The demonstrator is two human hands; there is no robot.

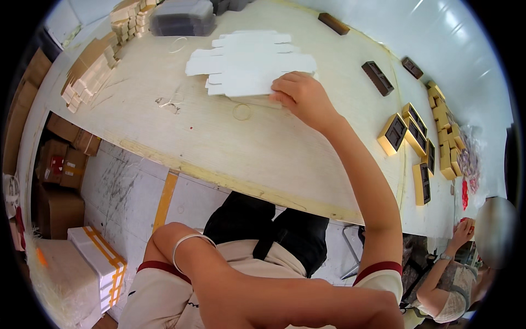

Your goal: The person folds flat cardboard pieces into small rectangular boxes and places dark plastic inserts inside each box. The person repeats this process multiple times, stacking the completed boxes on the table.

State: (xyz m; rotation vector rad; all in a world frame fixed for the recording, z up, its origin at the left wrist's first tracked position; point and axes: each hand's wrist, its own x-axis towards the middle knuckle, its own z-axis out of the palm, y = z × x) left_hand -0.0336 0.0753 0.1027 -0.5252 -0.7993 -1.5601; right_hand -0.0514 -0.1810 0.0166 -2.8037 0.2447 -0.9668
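My right hand reaches over the table, its fingers curled closed on the near right edge of a stack of flat white cardboard box blanks. The fingertips and thumb are slightly blurred. Tabs of the blanks stick out on several sides, and the stack lies flat. My left arm is sharply bent, with a white band round it, and its forearm crosses low in front of my body. The left hand itself does not show. A thin pale rubber band lies just on the near side of the stack.
Folded cardboard stacks and grey plastic trays stand at the far left. Gold boxes with dark inserts and dark trays lie on the right. Cartons sit under the left side. Another person works at the right.
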